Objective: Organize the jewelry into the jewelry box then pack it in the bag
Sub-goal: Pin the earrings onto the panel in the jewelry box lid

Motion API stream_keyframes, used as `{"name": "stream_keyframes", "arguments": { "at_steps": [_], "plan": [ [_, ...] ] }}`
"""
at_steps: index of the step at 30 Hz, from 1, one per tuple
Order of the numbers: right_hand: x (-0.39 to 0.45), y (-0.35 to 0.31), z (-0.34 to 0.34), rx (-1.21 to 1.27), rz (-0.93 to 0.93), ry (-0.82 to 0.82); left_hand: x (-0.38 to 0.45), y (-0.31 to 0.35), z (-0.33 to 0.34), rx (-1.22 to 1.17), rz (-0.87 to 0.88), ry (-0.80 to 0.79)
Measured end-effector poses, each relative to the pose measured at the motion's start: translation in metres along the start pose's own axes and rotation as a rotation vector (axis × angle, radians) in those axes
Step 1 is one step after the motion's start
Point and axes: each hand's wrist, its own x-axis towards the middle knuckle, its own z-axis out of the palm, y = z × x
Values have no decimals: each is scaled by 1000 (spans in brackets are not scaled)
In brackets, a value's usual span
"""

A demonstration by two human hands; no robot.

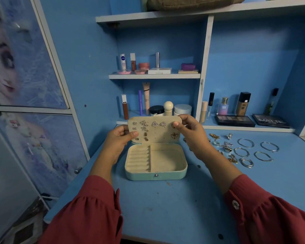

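Jewelry box [156,170] sits open mid-desk [183,208]. Our left hand [117,138] and right hand [187,132] pinch the earring-studded lid panel [155,136] at both edges, fingers curled. Bangles [246,143] and rings [227,147] lie right of box.

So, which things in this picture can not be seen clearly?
- Head view: the earring under the right hand thumb is mostly covered.
- Small rings right of the jewelry box blur together; no count possible.
- The brown object on the top shelf is cut by the edge.
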Motion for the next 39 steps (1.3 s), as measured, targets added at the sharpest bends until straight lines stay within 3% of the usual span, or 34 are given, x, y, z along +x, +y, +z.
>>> {"name": "stream_keyframes", "arguments": {
  "at_steps": [8,14,19,26,39],
  "plan": [
    [3,1,-6,-22,-6,15,1,-2,0,-6,5,11],
    [6,-1,-35,-151,99,-74,-1,-3,4,14,49,69],
    [-2,-9,-59,-336,192,-130,0,-8,3,58,46,77],
    [-16,-23,-92,-786,307,-371,1,-12,2,41,35,83],
    [-21,-32,-88,-1101,404,-554,5,-17,3,68,4,126]
  ]
}}
